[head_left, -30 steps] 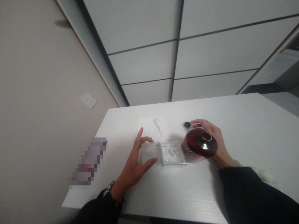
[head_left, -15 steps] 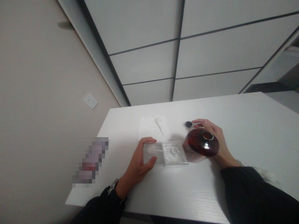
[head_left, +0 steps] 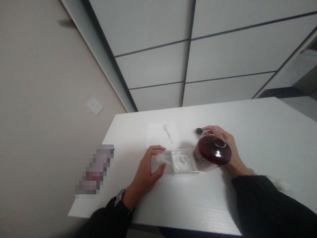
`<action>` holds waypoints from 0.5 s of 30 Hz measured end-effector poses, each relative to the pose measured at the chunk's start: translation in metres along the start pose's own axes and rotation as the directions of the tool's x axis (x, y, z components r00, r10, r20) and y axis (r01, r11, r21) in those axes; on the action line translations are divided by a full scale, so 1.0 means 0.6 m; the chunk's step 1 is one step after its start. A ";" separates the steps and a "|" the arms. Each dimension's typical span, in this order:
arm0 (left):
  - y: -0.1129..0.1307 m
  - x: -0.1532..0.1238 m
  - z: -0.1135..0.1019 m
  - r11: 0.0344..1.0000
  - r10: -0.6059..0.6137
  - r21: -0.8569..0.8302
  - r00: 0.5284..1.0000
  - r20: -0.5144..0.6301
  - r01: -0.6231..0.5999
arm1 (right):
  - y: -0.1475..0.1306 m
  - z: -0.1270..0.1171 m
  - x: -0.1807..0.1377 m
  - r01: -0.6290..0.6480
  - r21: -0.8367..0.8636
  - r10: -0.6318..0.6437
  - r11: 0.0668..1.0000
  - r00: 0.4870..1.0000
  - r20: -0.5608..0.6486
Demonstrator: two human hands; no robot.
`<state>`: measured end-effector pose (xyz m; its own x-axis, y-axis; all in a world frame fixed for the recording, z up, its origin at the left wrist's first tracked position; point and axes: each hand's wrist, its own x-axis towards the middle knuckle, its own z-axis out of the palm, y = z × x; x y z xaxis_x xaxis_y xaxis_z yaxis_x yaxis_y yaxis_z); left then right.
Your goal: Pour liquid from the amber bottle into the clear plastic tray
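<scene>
My left hand (head_left: 148, 170) grips the left end of a clear plastic box (head_left: 185, 170), thumb on the near side and fingers on the far side. A raised divider splits the box in two. Its left half contains a whitish rounded thing with a thin handle, and its right half a small clear round piece. To the right stands a dark red-brown glass bottle (head_left: 210, 152), its mouth uncovered. My right hand (head_left: 223, 135) rests behind and beside the bottle, fingers stretched toward a small black cap (head_left: 199, 131). Whether a fingertip touches the cap I cannot tell.
Beyond the box, a pale spoon-like thing (head_left: 167, 130) lies on a white tissue (head_left: 155, 134). A blurred pinkish item (head_left: 95, 170) is by the left edge of the white table (head_left: 193, 211). Crumpled white material (head_left: 279, 185) shows behind my right sleeve. White panels close off the back.
The whole view has shifted very slightly. Both hands, the box, the bottle and the cap keep their places relative to one another.
</scene>
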<state>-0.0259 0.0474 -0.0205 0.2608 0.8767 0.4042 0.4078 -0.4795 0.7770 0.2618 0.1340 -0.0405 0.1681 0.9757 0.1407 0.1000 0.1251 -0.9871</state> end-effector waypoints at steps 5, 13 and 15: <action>-0.002 0.000 -0.001 1.000 0.028 0.013 0.999 0.018 -0.028 | 0.000 -0.002 -0.001 0.008 -0.010 -0.008 1.000 1.000 -0.004; -0.002 -0.001 0.000 0.999 0.021 0.025 1.000 -0.001 -0.021 | -0.002 0.000 -0.003 0.013 -0.019 -0.013 1.000 1.000 0.001; -0.003 -0.002 -0.001 0.999 0.021 0.028 1.000 0.016 -0.021 | -0.002 0.001 -0.002 0.014 -0.028 -0.014 1.000 1.000 0.003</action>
<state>-0.0274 0.0472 -0.0221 0.2831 0.8658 0.4127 0.4268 -0.4990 0.7542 0.2610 0.1326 -0.0395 0.1640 0.9743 0.1542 0.1299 0.1337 -0.9825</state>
